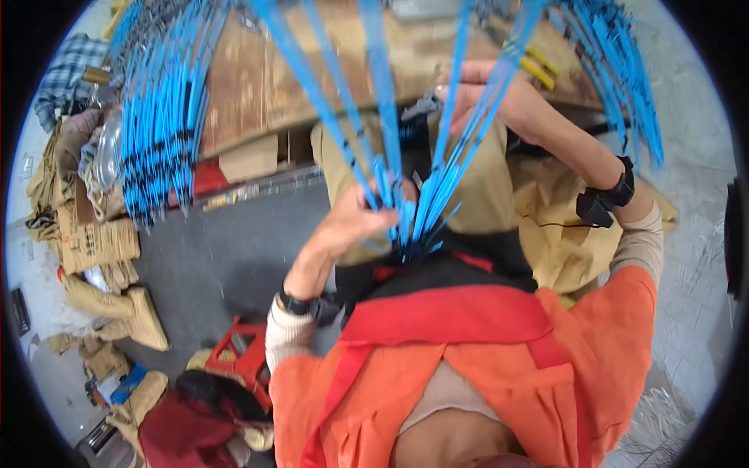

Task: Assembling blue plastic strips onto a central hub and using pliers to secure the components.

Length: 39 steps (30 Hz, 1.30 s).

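Observation:
A fan of long blue wires with black bands runs from the upper edge down to my lap, where the strands draw together. My left hand is closed round the lower part of these wires. Farther up and to the right, my right hand has its fingers bent together beside the strands, some of which pass in front of it. At its fingertips is a small grey piece, blurred, seemingly a connector. Yellow-handled pliers lie on the wooden table just beyond that hand.
More blue wires hang over the table's left edge, and another batch over its right. Cardboard and sacks are heaped at the left. A red stool stands at lower left, and brown paper lies by my right side.

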Tool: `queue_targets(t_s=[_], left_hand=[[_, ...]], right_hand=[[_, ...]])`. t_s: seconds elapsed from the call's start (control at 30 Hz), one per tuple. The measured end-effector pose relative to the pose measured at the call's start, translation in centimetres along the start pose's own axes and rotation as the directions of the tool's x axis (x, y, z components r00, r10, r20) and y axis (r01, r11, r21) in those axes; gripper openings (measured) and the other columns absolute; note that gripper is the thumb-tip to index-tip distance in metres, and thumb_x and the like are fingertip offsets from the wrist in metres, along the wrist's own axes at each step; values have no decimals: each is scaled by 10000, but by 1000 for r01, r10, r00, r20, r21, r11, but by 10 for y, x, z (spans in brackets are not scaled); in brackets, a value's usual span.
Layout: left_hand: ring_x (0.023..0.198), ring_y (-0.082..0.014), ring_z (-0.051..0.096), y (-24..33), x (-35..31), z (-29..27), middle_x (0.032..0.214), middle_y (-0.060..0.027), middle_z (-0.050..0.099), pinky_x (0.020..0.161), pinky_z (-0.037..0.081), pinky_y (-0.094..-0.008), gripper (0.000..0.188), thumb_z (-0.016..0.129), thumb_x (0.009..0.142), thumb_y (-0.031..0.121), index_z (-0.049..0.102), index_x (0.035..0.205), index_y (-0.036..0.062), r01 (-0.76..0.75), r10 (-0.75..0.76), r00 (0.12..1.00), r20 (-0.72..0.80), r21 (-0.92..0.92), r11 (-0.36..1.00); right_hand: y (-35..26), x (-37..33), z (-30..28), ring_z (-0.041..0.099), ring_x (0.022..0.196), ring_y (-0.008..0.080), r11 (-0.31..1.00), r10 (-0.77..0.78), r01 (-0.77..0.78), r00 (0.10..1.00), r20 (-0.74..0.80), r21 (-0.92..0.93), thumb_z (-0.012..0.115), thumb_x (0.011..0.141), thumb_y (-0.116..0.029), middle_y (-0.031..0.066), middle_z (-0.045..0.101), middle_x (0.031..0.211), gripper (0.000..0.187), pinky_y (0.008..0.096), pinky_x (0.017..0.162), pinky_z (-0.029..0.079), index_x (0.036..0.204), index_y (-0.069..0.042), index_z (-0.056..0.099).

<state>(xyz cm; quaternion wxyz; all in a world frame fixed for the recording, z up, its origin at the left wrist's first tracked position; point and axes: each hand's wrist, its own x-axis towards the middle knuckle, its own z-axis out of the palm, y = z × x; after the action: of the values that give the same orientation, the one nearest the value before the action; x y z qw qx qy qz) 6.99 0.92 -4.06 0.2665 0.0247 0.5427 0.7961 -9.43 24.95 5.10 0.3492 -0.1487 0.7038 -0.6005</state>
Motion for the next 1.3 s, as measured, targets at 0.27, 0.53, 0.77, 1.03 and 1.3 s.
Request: queue_targets(t_s=[0.27,0.53,0.77,1.03,1.3], left_hand=[[777,-53,600,4,-17,37,860,31,659,717,491,-226,197,791,810,77,681,971,49,67,-61,997,-53,120,991],[828,-78,603,5,-27,66,888,15,637,778,482,-252,203,786,771,40,675,941,27,-83,134,972,-194,252,964],[855,-82,620,2,-29,54,930,-1,663,799,493,-247,295,790,762,54,679,1031,7,4,58,981,-186,319,948],[828,-67,606,7,-27,64,892,7,648,753,483,-239,297,777,769,49,674,1044,1,-91,129,974,-188,196,976],[739,-39,503,5,-34,60,821,52,574,659,411,-226,213,769,779,67,645,949,39,-96,142,972,-187,237,967]], right_hand=[[46,-46,57,731,833,218,941,216,-274,939,269,198,679,911,-226,103,701,859,287,286,725,560,1046,26,647],[38,-51,52,727,788,170,978,197,-209,912,361,-7,694,901,-166,128,717,886,276,270,682,572,1074,46,657],[45,-47,49,705,781,148,997,77,-79,873,481,-16,625,966,-213,90,713,907,274,258,707,571,1109,16,677],[40,-52,53,677,796,116,987,128,-75,901,415,-142,717,884,-200,55,693,879,243,241,684,530,1035,-13,677],[38,-57,61,666,793,104,989,139,-144,911,389,-15,746,876,-185,53,709,918,250,241,714,553,1050,-16,687]])
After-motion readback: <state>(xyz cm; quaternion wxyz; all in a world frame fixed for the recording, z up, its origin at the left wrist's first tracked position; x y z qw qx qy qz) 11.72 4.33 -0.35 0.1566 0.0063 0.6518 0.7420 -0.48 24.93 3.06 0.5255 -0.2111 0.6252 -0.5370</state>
